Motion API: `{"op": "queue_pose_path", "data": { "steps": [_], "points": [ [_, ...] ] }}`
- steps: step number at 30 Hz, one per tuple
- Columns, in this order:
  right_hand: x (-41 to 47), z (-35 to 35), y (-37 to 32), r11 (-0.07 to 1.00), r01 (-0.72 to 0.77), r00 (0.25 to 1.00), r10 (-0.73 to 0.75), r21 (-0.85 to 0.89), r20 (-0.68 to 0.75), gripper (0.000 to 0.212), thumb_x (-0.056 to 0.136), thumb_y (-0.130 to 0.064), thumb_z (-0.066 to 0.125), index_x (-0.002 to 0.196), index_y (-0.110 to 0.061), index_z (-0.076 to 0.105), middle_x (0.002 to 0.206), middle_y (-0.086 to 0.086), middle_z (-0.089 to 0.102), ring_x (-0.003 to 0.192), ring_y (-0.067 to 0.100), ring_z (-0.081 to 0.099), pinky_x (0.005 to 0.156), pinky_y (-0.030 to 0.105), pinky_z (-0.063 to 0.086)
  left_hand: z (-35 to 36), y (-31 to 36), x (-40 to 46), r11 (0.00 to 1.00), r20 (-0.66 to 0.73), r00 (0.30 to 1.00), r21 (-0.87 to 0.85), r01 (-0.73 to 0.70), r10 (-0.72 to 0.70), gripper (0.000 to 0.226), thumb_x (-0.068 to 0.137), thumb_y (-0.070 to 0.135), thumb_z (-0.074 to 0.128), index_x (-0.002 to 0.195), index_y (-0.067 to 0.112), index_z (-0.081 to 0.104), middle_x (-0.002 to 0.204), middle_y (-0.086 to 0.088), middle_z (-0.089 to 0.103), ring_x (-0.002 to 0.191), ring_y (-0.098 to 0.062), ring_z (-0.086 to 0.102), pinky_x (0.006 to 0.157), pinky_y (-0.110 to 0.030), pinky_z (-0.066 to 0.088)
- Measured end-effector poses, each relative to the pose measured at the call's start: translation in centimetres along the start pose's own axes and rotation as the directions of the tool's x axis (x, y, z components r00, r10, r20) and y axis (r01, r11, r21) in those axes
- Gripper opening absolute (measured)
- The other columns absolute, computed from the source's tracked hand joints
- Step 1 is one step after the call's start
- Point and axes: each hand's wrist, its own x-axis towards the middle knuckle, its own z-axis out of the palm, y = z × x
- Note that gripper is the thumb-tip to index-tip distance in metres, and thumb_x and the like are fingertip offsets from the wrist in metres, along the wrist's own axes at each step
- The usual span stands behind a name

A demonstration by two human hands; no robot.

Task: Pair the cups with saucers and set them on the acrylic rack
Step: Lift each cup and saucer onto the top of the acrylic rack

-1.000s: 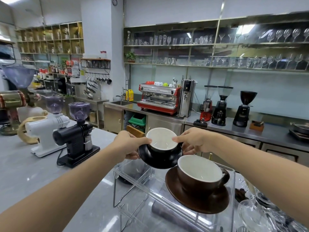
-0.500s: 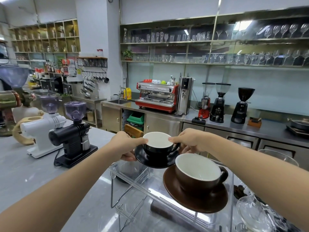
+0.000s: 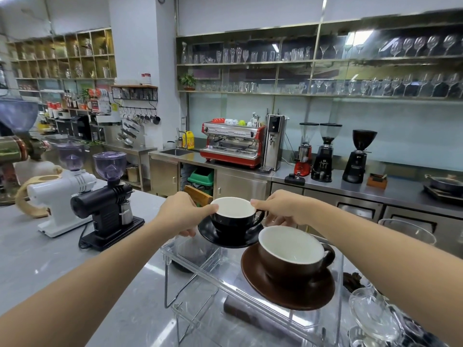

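— Cup? Glossy black ceramic cup [image 3: 234,217] on round black saucer [image 3: 226,236], centre frame, above clear acrylic rack [image 3: 250,291].
— Hands? Left hand [image 3: 181,212] and right hand [image 3: 281,207] pinching saucer, thumbs on rim.

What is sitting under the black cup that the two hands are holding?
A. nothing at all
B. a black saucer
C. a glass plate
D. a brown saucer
B: the black cup sits on a black saucer, held between the left hand and the right hand; the brown saucer is under the brown cup on the acrylic rack.
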Motion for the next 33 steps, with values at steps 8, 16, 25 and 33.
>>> {"op": "queue_pose_path", "data": {
  "steps": [8, 16, 25, 33],
  "points": [
    [-3.8, -1.7, 0.3, 0.922, 0.256, 0.921, -0.324, -0.289, -0.218, 0.053, 0.093, -0.055, 0.056, 0.123, -0.013, 0.065, 0.123, 0.005, 0.069, 0.099, 0.017, 0.064, 0.078, 0.027, 0.053, -0.6, 2.1, -3.4, 0.925, -0.207, 0.914, 0.232, -0.301, 0.349, 0.047, 0.09, 0.064, 0.056, 0.099, 0.019, 0.067, 0.087, 0.006, 0.07, 0.083, -0.015, 0.065, 0.072, -0.034, 0.056],
    [-11.1, -4.0, 2.9, 0.778, 0.292, 0.847, -0.481, -0.556, -0.228, 0.074, 0.097, -0.058, 0.047, 0.158, -0.019, 0.03, 0.165, 0.001, 0.028, 0.153, 0.019, 0.025, 0.124, 0.042, 0.024, 1.5, 6.9, -8.4, 0.76, -0.163, 0.759, 0.325, -0.562, 0.631, 0.051, 0.098, 0.053, 0.049, 0.137, 0.022, 0.06, 0.154, -0.001, 0.05, 0.15, -0.022, 0.029, 0.121, -0.048, 0.02],
    [-16.8, -5.1, 9.1, 0.701, 0.154, 0.817, -0.487, -0.697, -0.309, 0.079, 0.095, -0.071, 0.022, 0.161, -0.032, 0.001, 0.17, -0.002, -0.004, 0.157, 0.017, -0.009, 0.128, 0.045, -0.002, 5.6, 10.7, -12.6, 0.63, -0.011, 0.659, 0.311, -0.712, 0.752, 0.072, 0.096, 0.068, 0.028, 0.158, 0.03, 0.028, 0.17, 0.001, 0.016, 0.157, -0.017, -0.001, 0.124, -0.045, -0.005],
    [-23.0, -6.1, 16.4, 0.758, 0.069, 0.825, -0.409, -0.649, -0.39, 0.087, 0.088, -0.077, 0.012, 0.161, -0.03, 0.003, 0.169, -0.005, -0.005, 0.156, 0.013, -0.011, 0.128, 0.041, -0.003, 11.4, 14.5, -18.0, 0.54, 0.081, 0.558, 0.171, -0.824, 0.826, 0.071, 0.098, 0.065, 0.03, 0.159, 0.029, 0.026, 0.17, 0.002, 0.016, 0.157, -0.015, 0.002, 0.126, -0.038, 0.001]
  ]
}}
